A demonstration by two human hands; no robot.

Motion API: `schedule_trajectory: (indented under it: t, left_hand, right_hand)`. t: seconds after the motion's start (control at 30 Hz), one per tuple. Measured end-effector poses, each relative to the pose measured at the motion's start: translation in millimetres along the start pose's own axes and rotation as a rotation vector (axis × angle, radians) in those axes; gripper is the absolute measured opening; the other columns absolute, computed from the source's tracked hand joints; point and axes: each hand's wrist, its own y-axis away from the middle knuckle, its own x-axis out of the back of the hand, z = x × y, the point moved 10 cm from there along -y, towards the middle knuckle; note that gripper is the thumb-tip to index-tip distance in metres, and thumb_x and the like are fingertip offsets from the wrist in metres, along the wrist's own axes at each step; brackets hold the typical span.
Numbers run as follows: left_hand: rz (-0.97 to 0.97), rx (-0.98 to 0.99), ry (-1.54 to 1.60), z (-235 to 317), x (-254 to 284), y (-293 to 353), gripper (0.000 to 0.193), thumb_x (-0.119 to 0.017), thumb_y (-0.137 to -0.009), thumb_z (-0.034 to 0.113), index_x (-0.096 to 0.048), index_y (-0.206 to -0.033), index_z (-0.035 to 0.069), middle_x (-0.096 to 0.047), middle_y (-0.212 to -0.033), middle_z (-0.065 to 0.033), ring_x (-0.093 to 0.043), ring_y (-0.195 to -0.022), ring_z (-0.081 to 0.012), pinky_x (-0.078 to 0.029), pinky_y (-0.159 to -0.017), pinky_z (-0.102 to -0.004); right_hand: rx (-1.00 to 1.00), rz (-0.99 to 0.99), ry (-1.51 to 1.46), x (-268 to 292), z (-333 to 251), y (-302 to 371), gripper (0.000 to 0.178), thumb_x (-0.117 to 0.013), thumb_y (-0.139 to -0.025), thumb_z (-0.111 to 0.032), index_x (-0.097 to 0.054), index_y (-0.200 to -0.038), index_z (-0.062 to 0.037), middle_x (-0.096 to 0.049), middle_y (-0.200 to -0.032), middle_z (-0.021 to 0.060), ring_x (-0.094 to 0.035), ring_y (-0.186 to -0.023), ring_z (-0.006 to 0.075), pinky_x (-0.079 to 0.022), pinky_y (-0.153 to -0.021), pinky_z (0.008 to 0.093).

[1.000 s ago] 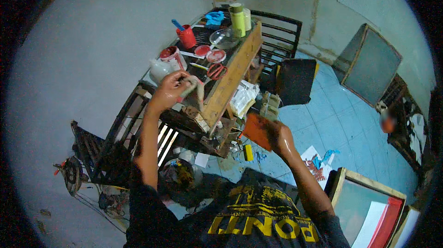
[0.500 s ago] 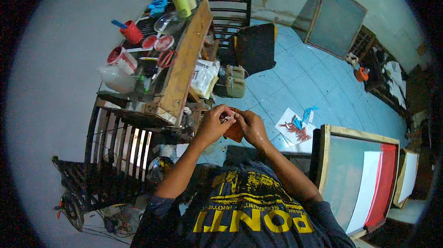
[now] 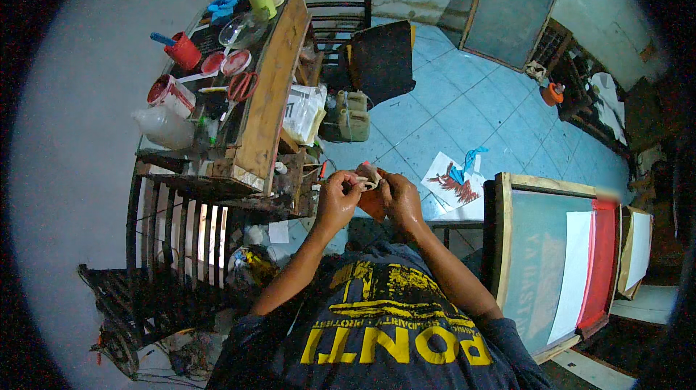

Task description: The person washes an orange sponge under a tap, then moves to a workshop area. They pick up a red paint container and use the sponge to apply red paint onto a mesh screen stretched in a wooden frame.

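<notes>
Both hands meet in front of my chest over a small crumpled pale cloth-like piece (image 3: 369, 176). My left hand (image 3: 336, 200) pinches its left side between thumb and fingers. Close beside it, my right hand (image 3: 402, 201) has its fingers closed at the other side of the bundle. Below the pale piece, between the hands, shows a flat orange-brown piece (image 3: 373, 206); its kind is unclear, and the right hand's fingers lie against it. A small red spot shows at the top of the bundle.
On the left, a cluttered table (image 3: 270, 93) carries a red cup (image 3: 184, 52), a paint-stained tub (image 3: 171, 93) and red-handled scissors (image 3: 242, 87). At right stands a wood-framed screen (image 3: 536, 245) with red along one side. Stained paper (image 3: 451, 181) with a blue glove lies ahead.
The view has shifted, so surroundings sit further left. Both hands have drawn slightly apart, and more of the pale piece shows spread between them.
</notes>
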Motion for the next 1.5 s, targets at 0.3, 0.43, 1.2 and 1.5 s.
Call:
schedule_trajectory:
  t: [0.3, 0.43, 1.2, 1.5]
  left_hand:
    - [-0.126, 0.298, 0.117, -32, -5, 19, 0.019, -0.064, -0.086, 0.01, -0.058, -0.101, 0.002, -0.063, -0.093, -0.0049, -0.059, -0.084, -0.012, -0.048, -0.076, -0.0275]
    - [-0.19, 0.26, 0.136, -28, -11, 18, 0.034, -0.063, -0.082, 0.001, -0.058, -0.116, 0.001, -0.064, -0.105, -0.0067, -0.059, -0.099, -0.0164, -0.046, -0.088, -0.0294]
    - [0.165, 0.272, 1.407, -22, 79, 26, 0.031, -0.053, -0.092, 0.018, -0.05, -0.121, 0.005, -0.056, -0.12, -0.0129, -0.057, -0.108, -0.0279, -0.047, -0.095, -0.0404]
    - [0.003, 0.518, 1.468, -122, -46, 7, 0.052, -0.049, -0.09, 0.051, -0.052, -0.124, 0.011, -0.053, -0.128, -0.0096, -0.048, -0.121, -0.0284, -0.038, -0.103, -0.0488]
  right_hand:
    - [0.077, -0.215, 0.19, -28, -9, 15, 0.033, -0.055, -0.085, -0.022, -0.06, -0.117, -0.0149, -0.059, -0.084, 0.0178, -0.06, -0.077, 0.0387, -0.048, -0.065, 0.0461]
    - [0.072, -0.195, 0.116, -31, -3, 18, 0.028, -0.058, -0.085, -0.028, -0.062, -0.106, -0.0089, -0.059, -0.084, 0.0174, -0.06, -0.077, 0.0382, -0.048, -0.063, 0.0459]
    - [-0.19, 0.197, -0.562, 56, 48, 11, 0.032, -0.051, -0.097, -0.026, -0.059, -0.08, -0.0008, -0.056, -0.067, 0.0023, -0.05, -0.061, 0.0085, -0.04, -0.054, 0.0247]
    - [-0.281, 0.162, -0.247, 39, 118, 65, 0.029, -0.057, -0.094, -0.021, -0.053, -0.073, -0.0011, -0.049, -0.066, -0.0014, -0.042, -0.062, 0.0063, -0.037, -0.056, 0.0247]
